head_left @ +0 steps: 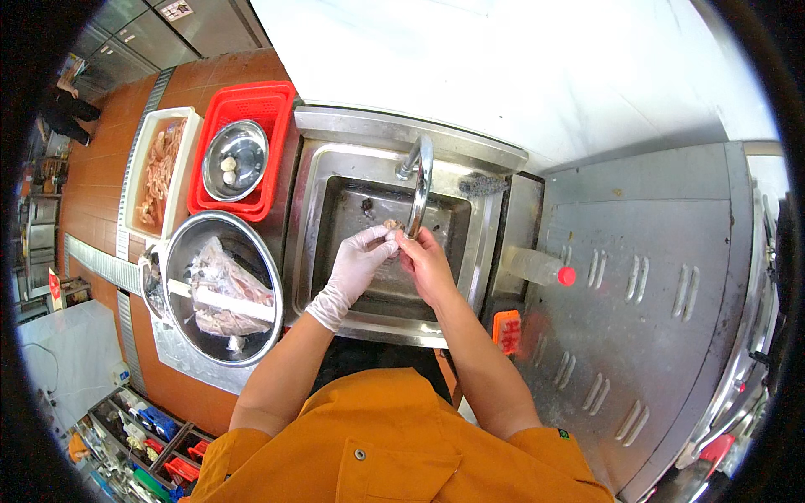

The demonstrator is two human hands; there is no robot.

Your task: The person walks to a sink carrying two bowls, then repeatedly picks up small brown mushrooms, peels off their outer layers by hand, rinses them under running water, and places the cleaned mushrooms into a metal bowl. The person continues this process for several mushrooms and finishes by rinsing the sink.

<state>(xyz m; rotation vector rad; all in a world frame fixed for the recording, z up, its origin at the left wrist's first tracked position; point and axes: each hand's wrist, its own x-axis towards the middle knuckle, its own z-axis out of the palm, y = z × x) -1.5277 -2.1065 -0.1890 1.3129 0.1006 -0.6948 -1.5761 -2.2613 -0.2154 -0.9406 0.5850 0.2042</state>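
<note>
Over the stainless steel sink (306, 251), my hands meet below the spout of the curved chrome faucet (424, 184). My left hand (356, 268) wears a thin white glove; its thumb and fingers are closed in a pinch. Bare and also pinching, my right hand (428, 267) touches the left one at the fingertips. Between them shows a small brownish piece (392, 225), too small to name. A dark scrap (367, 204) lies on the basin floor. Left of the sink, a large steel bowl (275, 323) holds pale, greyish raw pieces (220, 268) with a white bar-shaped thing (231, 303) across them.
A small steel bowl (254, 172) with two whitish lumps sits in a red plastic basket (211, 101). Beside it stands a white tub (134, 189) of raw meat. A scouring pad (482, 185), a clear bottle (532, 265) and an orange-red object (506, 329) lie to the right.
</note>
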